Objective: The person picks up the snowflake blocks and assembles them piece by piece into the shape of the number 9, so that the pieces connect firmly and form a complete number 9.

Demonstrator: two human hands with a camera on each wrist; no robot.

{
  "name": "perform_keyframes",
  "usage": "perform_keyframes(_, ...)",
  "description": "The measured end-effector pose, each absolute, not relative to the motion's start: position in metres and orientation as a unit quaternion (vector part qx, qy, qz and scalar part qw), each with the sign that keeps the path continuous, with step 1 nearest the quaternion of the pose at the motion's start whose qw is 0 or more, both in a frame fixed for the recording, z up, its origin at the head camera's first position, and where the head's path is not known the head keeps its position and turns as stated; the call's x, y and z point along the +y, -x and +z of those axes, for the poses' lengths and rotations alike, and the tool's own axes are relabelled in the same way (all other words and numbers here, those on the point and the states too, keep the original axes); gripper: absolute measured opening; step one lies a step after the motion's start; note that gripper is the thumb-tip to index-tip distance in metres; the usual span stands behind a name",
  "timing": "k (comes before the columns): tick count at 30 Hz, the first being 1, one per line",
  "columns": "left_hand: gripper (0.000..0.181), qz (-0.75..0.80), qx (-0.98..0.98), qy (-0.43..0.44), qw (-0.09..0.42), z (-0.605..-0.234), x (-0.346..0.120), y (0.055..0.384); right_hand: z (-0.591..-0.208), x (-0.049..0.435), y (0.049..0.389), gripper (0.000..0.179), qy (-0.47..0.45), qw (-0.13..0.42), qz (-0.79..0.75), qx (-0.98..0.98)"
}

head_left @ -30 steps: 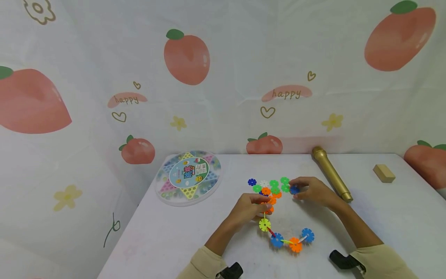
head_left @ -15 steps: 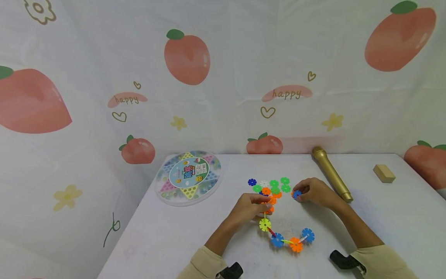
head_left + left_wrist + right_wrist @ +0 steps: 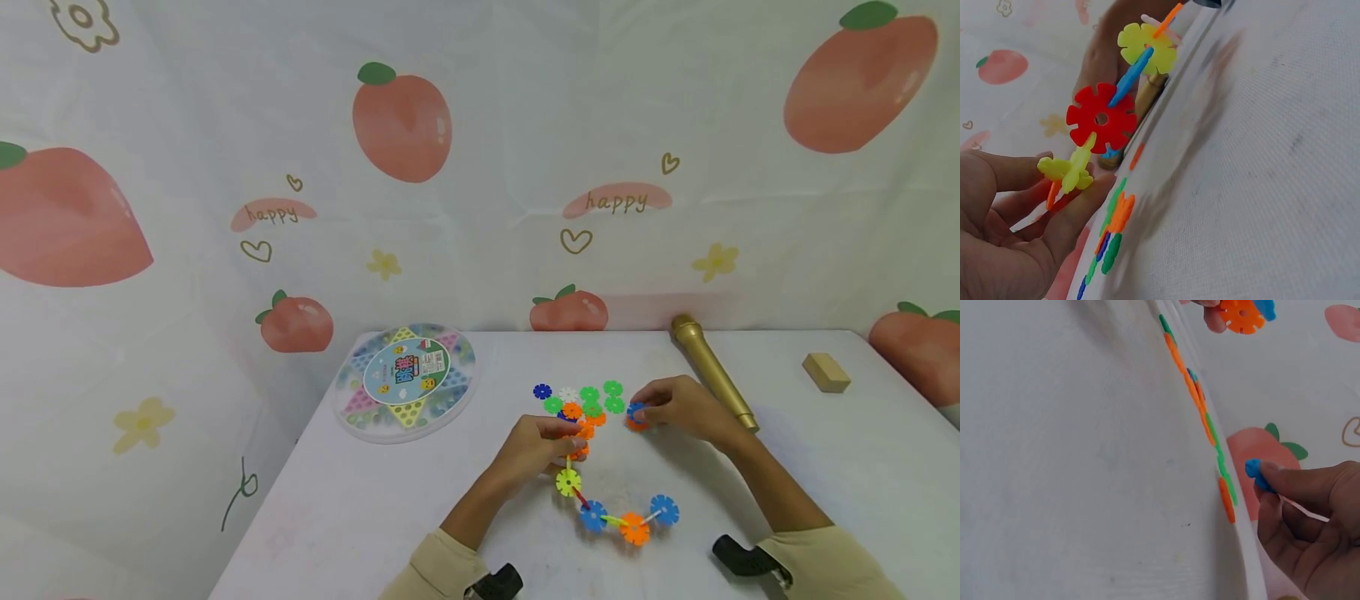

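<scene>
L hand (image 3: 528,450) pinches a yellow-green disc (image 3: 1066,169) btwn thumb & fingertips, at one end of the disc chain (image 3: 593,516). R hand (image 3: 686,408) grips a lone blue disc (image 3: 636,412), thumb vs. fingers; R wrist view shows it held just off the tbl (image 3: 795,450), apart from an orange disc (image 3: 1227,500) lying below. Chain curves from L hand toward the person, then R: approx. alternating flat & edge-on pcs, w/ a blue one at the far end. Loose discs just beyond L hand & btwn hands: green ones (image 3: 612,388), a white one (image 3: 568,395), dk blue, some orange. Farther out: gold mic (image 3: 708,367) near R hand, wood block (image 3: 827,372) far R, round game board (image 3: 407,382) well L. Peach-print backdrop (image 3: 480,217) behind tbl.
</scene>
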State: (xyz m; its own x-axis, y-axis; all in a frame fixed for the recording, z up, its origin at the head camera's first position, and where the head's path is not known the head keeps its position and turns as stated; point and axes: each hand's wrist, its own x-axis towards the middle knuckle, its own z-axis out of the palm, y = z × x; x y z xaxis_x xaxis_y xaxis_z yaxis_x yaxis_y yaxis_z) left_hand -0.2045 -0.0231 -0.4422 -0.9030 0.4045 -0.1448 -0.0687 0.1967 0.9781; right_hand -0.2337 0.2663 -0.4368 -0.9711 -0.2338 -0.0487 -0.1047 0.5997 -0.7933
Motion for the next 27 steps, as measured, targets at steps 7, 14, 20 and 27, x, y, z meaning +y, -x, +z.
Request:
perform_keyframes(7, 0.02, 0.639, 0.741, -0.121, 0.169, -0.445, -0.023, 0.206, -0.429, 0.254, 0.229, 0.025, 0.11, 0.113, -0.491, 0.857)
perform_keyframes(14, 0.02, 0.633, 0.746, -0.124, 0.163, -0.443, -0.024, 0.205, -0.421, 0.238, 0.223, 0.026, 0.141, 0.132, -0.512, 0.837)
perform_keyframes(20, 0.019, 0.63, 0.75, -0.127, 0.154, -0.444, -0.024, 0.206, -0.418, 0.231, 0.218, 0.027, 0.151, 0.153, -0.527, 0.822)
perform_keyframes(27, 0.019, 0.627, 0.751, -0.131, 0.16, -0.444, -0.024, 0.208, -0.418, 0.228, 0.216, 0.031, 0.15, 0.158, -0.534, 0.817)
